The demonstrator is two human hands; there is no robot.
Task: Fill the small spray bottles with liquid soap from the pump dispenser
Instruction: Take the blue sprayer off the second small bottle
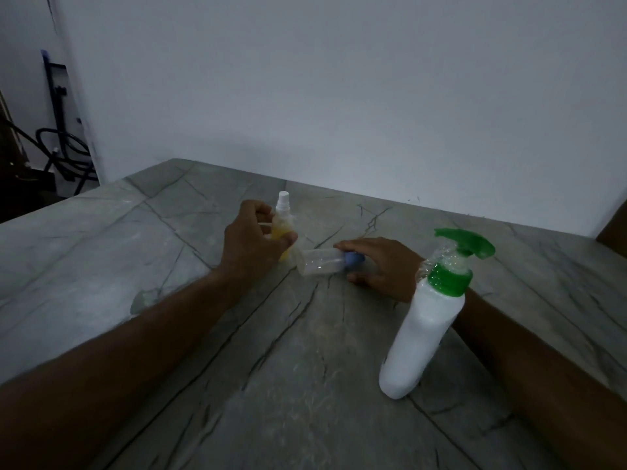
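Well, the wall [339, 96] fills the upper half of the dim view, pale and plain, and below it a grey stone table [278, 385] with dark veins spreads out to the near edge. At the far left, beyond the table's corner, dark cables [64, 154] hang in a loose tangle against the wall. Both bare forearms reach in from the bottom corners and meet near the middle of the table. On the right, nearest the camera, stands the pump dispenser [424, 334], a tall white bottle with a green collar and green pump head, and clear plastic wrap is bunched around its neck; it stands in front of the right forearm and hides the wrist. The left hand [251, 242] is curled around a small yellow spray bottle [283, 228], which stands upright with its white nozzle poking above the fingers; the thumb presses on the side that faces the camera. The right hand [383, 266] lies low over the table with its fingers and thumb closed on the blue cap of a small clear spray bottle [320, 263]. That bottle lies on its side, base toward the left hand and close to the yellow one, and it looks empty, though the poor light makes that hard to be sure of. The two small bottles sit just beside each other between the hands, well behind the dispenser
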